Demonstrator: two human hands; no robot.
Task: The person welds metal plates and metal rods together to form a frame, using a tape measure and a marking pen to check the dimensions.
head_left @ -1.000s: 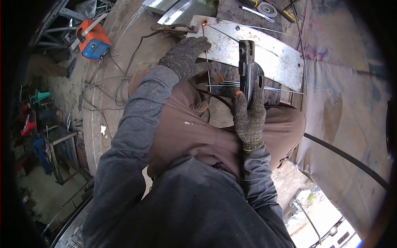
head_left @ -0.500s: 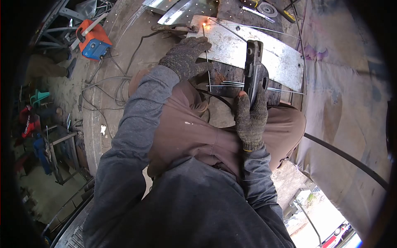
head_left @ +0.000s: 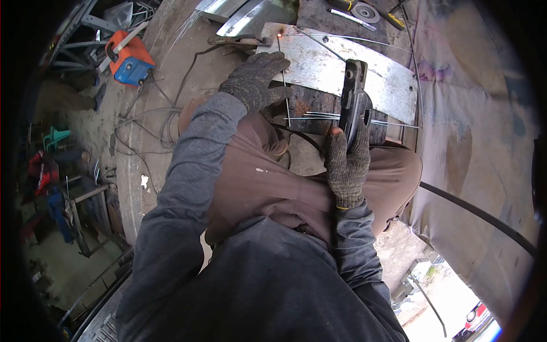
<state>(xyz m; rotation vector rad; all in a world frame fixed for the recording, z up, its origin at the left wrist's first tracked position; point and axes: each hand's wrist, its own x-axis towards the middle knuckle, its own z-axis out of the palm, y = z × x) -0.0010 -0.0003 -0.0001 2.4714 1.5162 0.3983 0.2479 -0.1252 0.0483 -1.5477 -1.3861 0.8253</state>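
Grey-gloved, the right hand point(head_left: 348, 168) grips a holder point(head_left: 352, 104) by the near edge of the plate point(head_left: 325, 71); the left hand point(head_left: 255, 78) touches a thin rod point(head_left: 288, 108) crossing it, pinch impossible to tell. A slip could shift the rod.

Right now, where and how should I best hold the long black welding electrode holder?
Probably by the near end of the long black welding electrode holder, coming from your own side, where your gloved right hand is: that end points toward you, while the far end carries the thin dark rod.
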